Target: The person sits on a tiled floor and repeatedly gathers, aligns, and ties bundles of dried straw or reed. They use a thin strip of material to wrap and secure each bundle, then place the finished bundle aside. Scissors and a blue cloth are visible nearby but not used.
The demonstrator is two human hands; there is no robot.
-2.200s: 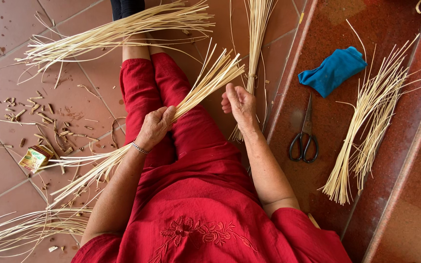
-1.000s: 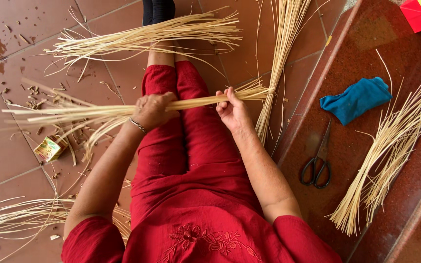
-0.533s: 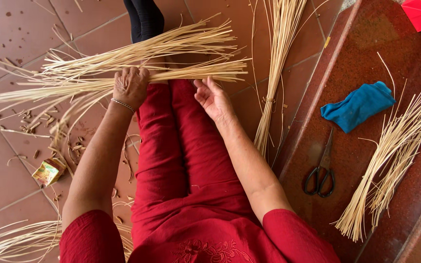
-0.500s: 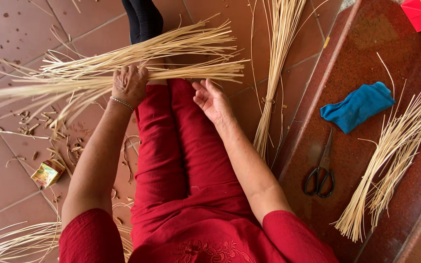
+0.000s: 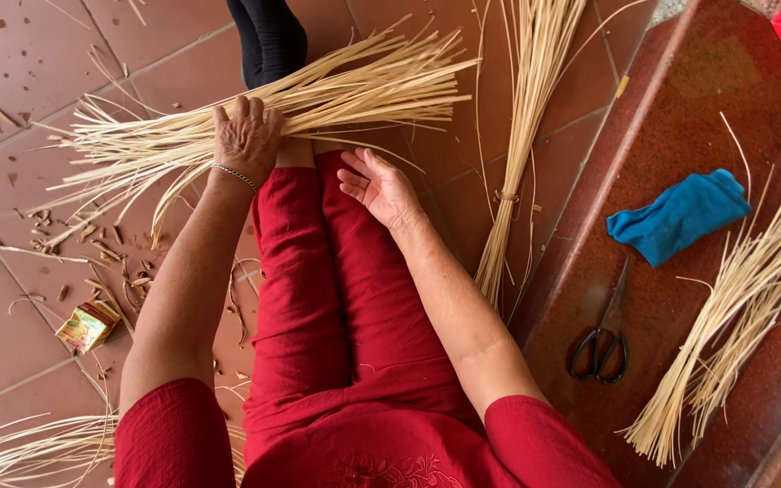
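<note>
Seated on a tiled floor of large reddish-brown squares, a person in red trousers works a broad sheaf of pale straw strips that lies across the knees at the far end of the lap, its thin flat stalks fanning out to the left. Pressed down on that sheaf, the left hand has its fingers curled loosely over the stalks, a thin bracelet at the wrist. Just beside it, the right hand rests on the right thigh with palm up and fingers spread open, holding nothing and lying just short of the sheaf. Farther right, a tied upright bundle of strips runs along the floor, and a third bundle fans across a polished dark-red step. On that step lie a crumpled blue cloth and, nearer, black-handled scissors. Left of the legs, short straw offcuts litter the tiles near a small crushed carton.
</note>
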